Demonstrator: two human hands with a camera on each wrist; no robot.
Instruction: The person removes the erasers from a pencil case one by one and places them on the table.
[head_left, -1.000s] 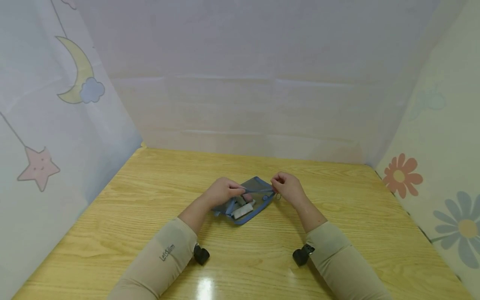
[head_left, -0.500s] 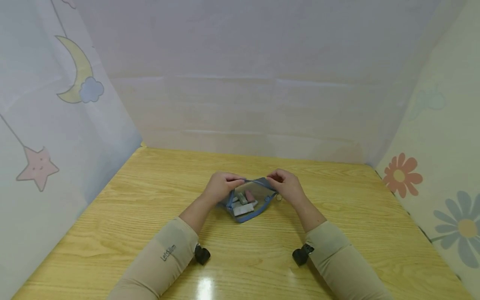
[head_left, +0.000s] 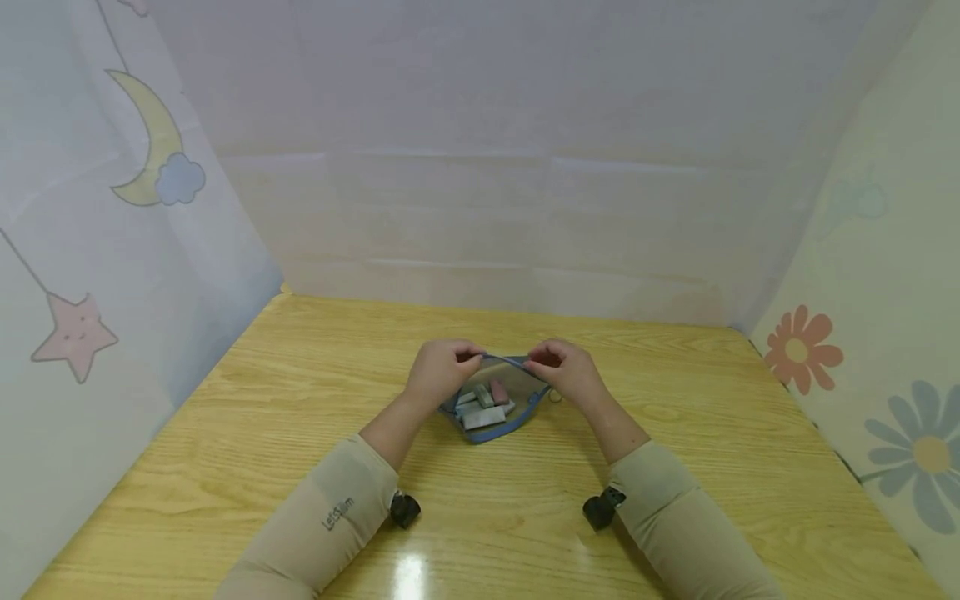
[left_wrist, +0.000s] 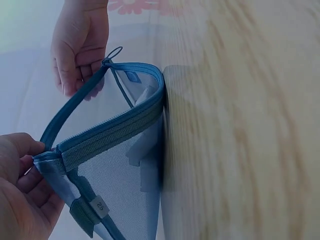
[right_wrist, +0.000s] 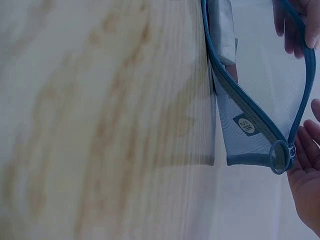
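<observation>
Blue-trimmed mesh pouch sits mid-table between both hands, zip undone, mouth gaping. Inside, loosely heaped: white block nearest the front rim, green block and pink block behind it, more pale pieces partly hidden. Left hand: thumb and fingers closed together, pinching the far rim toward its left end. Right hand: same pinch, far rim toward its right end. Both hands cover parts of that rim. Zip ring hangs at the right corner, oval badge near it; small tag at the left end. Black wrist cameras below each hand, clear of the pouch. Wood table under everything, pale wall behind.
</observation>
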